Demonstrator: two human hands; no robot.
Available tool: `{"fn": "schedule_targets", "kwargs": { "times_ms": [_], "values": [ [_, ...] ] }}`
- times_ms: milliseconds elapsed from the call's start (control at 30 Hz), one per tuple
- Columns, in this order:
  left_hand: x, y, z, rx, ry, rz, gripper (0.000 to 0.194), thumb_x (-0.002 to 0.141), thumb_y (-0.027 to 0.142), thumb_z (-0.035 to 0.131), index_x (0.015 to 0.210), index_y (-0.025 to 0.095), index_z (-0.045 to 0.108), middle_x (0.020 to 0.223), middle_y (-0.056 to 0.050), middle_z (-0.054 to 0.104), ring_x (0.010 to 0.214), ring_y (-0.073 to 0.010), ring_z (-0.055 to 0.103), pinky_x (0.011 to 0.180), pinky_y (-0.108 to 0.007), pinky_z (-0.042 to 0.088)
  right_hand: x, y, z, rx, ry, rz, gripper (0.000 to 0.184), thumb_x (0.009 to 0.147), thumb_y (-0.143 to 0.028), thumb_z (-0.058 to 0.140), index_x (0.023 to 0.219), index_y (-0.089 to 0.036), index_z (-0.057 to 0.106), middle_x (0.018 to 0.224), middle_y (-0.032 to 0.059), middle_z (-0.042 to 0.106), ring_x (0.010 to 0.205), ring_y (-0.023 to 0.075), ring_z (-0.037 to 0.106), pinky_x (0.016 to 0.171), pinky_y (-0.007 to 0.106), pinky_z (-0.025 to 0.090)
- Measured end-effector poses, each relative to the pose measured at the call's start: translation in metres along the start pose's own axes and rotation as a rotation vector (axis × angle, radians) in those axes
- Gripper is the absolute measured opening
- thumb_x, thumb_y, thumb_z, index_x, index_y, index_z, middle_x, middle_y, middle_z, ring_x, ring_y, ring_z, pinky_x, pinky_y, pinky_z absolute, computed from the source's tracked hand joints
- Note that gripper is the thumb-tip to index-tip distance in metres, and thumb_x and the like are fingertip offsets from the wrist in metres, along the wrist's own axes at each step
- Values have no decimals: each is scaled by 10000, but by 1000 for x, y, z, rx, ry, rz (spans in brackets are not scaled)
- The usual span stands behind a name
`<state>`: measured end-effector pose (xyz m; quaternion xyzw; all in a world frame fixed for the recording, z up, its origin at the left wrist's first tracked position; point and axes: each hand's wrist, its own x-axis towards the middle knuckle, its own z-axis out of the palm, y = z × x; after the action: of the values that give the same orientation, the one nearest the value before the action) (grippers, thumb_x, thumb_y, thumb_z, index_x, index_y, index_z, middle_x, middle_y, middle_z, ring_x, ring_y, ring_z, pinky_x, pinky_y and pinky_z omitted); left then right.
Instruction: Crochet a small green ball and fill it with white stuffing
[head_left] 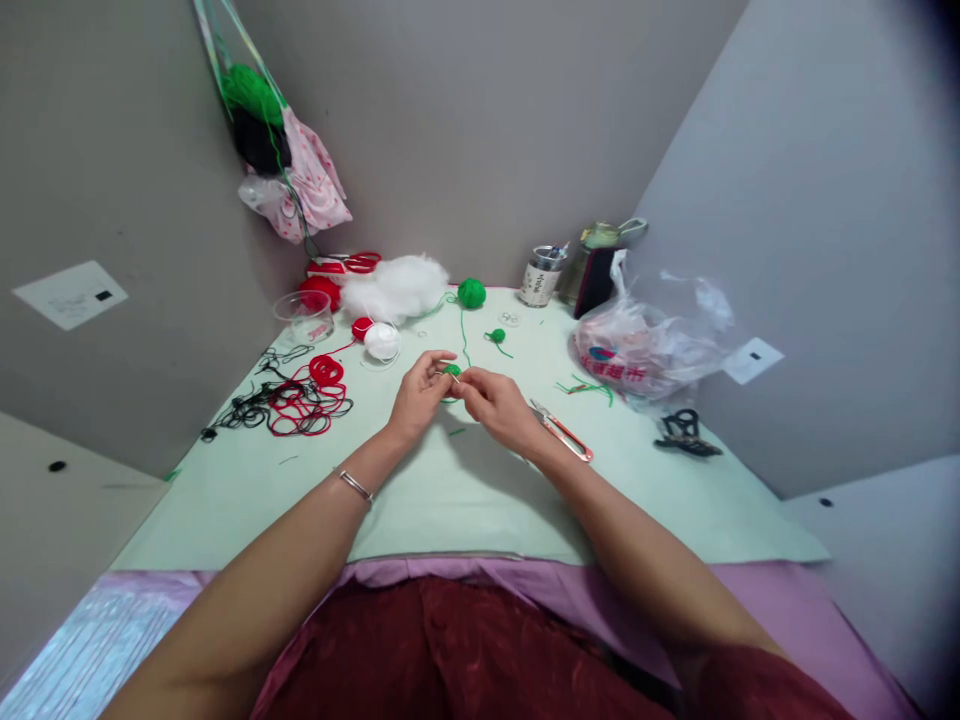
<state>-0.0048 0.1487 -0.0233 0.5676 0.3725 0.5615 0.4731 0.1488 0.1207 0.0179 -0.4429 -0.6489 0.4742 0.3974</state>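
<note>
My left hand [418,398] is closed around a small green crochet piece [451,370], pinching it over the middle of the table. Close beside it, my right hand [496,405] is closed on a thin pale crochet hook [457,379], whose tip touches the green piece. Most of the hook is hidden by the fingers. A strand of green yarn [463,335] runs from the hands back to a green yarn ball [471,293]. Thread snips [562,432] with orange handles lie just right of my right hand.
Tangled red yarn [307,400] and black yarn [247,405] spread at left. White stuffing [397,287], a white yarn ball [382,341] and a clear cup [311,320] stand behind. At right are a plastic bag [645,345], a pen holder [542,277] and a black clip [686,433].
</note>
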Motion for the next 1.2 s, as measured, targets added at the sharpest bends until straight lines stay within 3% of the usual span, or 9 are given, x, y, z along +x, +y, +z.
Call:
{"fn": "schedule_targets", "kwargs": {
  "times_ms": [167,267,533,967,1200],
  "values": [
    [0,1,0,62,70,67,219,832,204,626,1046,189,670,802,3,665,746,-153,642,746,-277,511,8,2,-14,259,-267,158,213,897,-358,549,883,-166,638,514,-123,276,413,78,178,440,229,229],
    [2,1,-6,88,103,73,191,834,180,602,1014,198,663,709,34,620,675,-143,605,702,-270,476,7,3,-16,367,-358,209,217,860,-361,619,876,-148,660,501,-131,272,400,58,159,417,210,201],
    [2,1,-2,27,49,33,197,845,247,619,1028,180,642,621,49,605,591,-131,596,644,-267,486,6,1,-10,509,-274,184,204,876,-315,642,892,-118,693,468,-119,361,384,31,199,419,184,178],
    [-1,-2,1,9,9,17,207,878,274,659,1059,180,630,671,35,660,613,-132,633,669,-281,521,11,8,-17,591,-181,219,143,871,-273,644,830,-137,660,486,-115,355,393,32,207,415,179,175],
    [-1,-2,2,1,11,9,225,888,280,652,1086,181,613,704,26,676,643,-137,648,688,-287,527,11,8,-18,580,-244,266,159,873,-281,649,812,-135,648,495,-119,322,397,35,196,414,183,190]
  ]
}}
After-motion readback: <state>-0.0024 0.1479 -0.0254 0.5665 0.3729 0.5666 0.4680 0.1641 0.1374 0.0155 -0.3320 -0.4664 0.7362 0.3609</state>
